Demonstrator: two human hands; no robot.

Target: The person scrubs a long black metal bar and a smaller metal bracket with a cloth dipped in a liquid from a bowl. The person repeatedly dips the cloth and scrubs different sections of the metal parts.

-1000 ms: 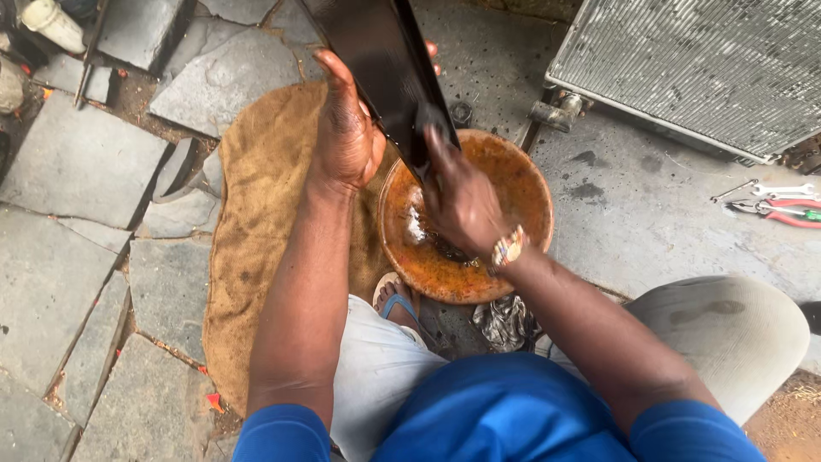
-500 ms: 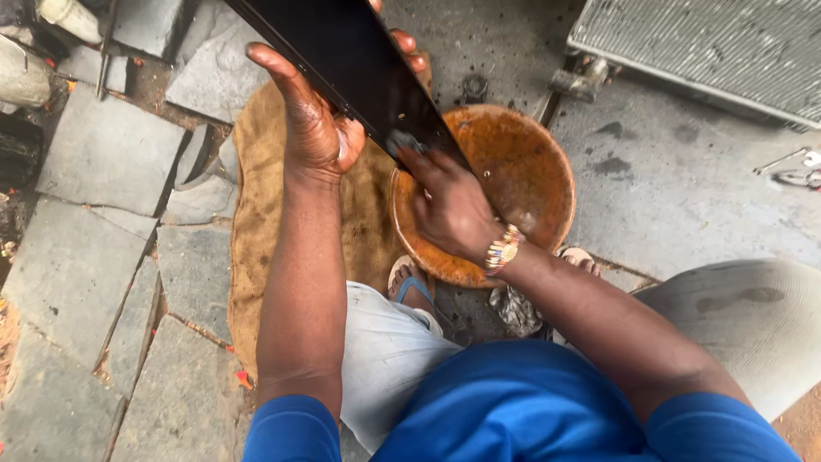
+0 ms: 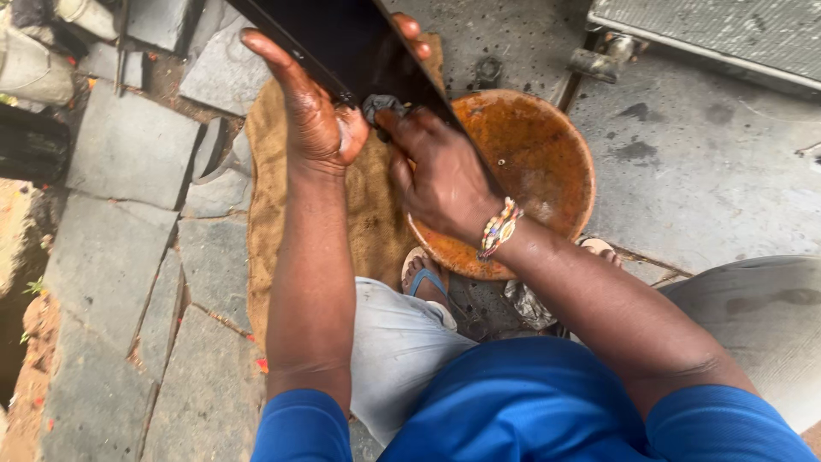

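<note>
My left hand [image 3: 312, 115] grips the near edge of a long flat black panel [image 3: 342, 38] that slants up out of the top of the view. My right hand [image 3: 440, 175], with a beaded bracelet at the wrist, presses a small dark wad of cloth [image 3: 380, 107] against the panel's lower end. Below and to the right sits a rusty orange round bowl [image 3: 534, 162] on the ground. A brown burlap sack [image 3: 368, 222] lies under the panel and my hands.
A metal radiator [image 3: 727, 34] lies at the top right on stained concrete. Grey stone slabs [image 3: 128, 154] pave the left side. My foot in a blue sandal [image 3: 423, 278] rests by the bowl. A crumpled foil scrap [image 3: 530, 304] lies near my knee.
My right hand has come up out of the bowl to the panel's lower end, beside my left hand. The view has shifted, so the bowl and sack sit further right.
</note>
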